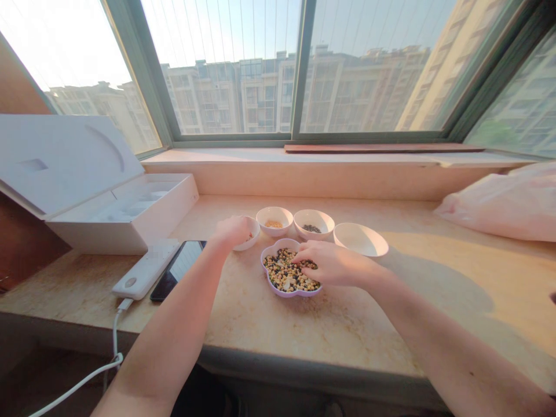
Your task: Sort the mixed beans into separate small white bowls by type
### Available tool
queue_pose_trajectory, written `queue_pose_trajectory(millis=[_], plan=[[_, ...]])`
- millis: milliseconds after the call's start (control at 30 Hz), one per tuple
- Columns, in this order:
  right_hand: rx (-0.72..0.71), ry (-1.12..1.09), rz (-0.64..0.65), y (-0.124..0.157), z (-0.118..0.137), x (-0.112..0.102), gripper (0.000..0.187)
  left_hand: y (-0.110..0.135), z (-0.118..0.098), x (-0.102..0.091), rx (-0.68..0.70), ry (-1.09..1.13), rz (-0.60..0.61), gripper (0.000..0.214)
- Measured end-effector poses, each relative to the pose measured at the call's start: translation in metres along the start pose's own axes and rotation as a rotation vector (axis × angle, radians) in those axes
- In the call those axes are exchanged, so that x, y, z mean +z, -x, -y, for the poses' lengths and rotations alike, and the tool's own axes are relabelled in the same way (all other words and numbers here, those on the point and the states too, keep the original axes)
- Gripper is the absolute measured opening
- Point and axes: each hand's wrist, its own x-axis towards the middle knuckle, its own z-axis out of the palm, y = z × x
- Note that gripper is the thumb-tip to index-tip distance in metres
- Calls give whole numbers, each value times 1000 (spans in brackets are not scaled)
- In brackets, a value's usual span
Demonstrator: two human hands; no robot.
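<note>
Beans [286, 267]: mixed yellow, black and green, lying loose in the scalloped bowl [289, 294]; judged light, hard and smooth, apt to roll; best taken singly, thumb against fingertip (the small green ones would be the fussiest).
Scalloped bowl: upright on the countertop [243, 324], near its front edge; probably thin, stiff plastic, light enough to slide if nudged; sound hold would be at the outer wall or lilac rim.
Axis: bowl mouth faces up; lobed outline gives no clear long axis. Beans look roundish and lie at random; no common direction found.
Right hand [329, 262]: reaches over the bowl's right side, fingers bent and partly parted, tips down at the beans; cannot tell whether one is pinched.
Left hand [234, 230]: at the left-end bowl [253, 241], covering its left side; fingertips concealed, so pinching or spread cannot be told. Reddish pieces show inside.
White round bowls: second bowl [274, 231] contains yellow grains, third bowl [313, 234] dark ones; right-end bowl [362, 246] sits just beside the third.
Phone [176, 272]: flat on the countertop beyond the left forearm, beside a white power bank [145, 272] with its cable plugged in.
</note>
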Motion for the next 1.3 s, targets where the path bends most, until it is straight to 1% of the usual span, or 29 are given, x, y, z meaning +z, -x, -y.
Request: queue_pose_trajectory(millis=[167,300,500,633,800,1000,1067,1100,1200,1233,1300], plan=[[14,-14,20,-4,0,3,20,0,1,2,-7,-1,14,28],[30,-40,-4,-7,-1,5,16,2,0,0,-10,-12,-9,25],[22,13,13,-8,0,4,22,4,-2,-3,-30,-4,-13,26],[30,-4,-24,-8,-1,4,21,2,-1,-3,-69,8,-27,25],[17,-39,-57,-8,-5,4,25,0,1,-2,-109,16,-74,30],[70,-34,-157,-9,-4,3,28,0,-2,-4,-116,28,-150,30],[114,-48,-208,-10,-3,4,27,1,-6,-5,-42,75,-214,29],[140,-63,-233,-10,-2,4,26,2,-8,-5,34,112,-256,29],[208,-175,-297,-12,-1,4,27,7,-19,-3,361,268,-348,29],[224,-236,-313,-12,-1,4,29,8,-24,-2,461,324,-351,28],[245,-371,-339,-13,-2,4,33,11,-32,2,599,417,-332,24]])
